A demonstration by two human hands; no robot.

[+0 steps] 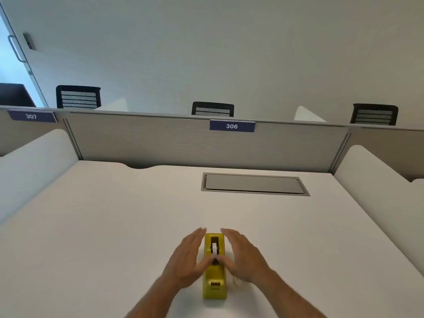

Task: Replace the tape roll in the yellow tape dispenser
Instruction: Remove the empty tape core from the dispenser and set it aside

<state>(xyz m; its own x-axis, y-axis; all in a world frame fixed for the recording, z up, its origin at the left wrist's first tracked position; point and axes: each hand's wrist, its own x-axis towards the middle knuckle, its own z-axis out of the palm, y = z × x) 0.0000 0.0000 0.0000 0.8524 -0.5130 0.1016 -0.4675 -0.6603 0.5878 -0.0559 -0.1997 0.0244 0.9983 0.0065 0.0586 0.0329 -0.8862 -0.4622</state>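
The yellow tape dispenser [214, 278] stands lengthwise on the white desk [103, 226], with its cutter end towards me. A white tape roll [214, 247] on a black hub [215, 262] sits in its slot. My left hand [185, 258] lies along the dispenser's left side and my right hand [244, 255] along its right side. Both have straight, spread fingers pointing away from me. The two thumb tips meet at the black hub from either side. Neither hand closes around anything.
A grey cable hatch [253, 183] is set flush in the desk beyond the dispenser. A grey partition [183, 141] labelled 306 closes the far edge, and white side dividers [376, 180] flank the desk. A small pale object [236, 282] lies under my right wrist.
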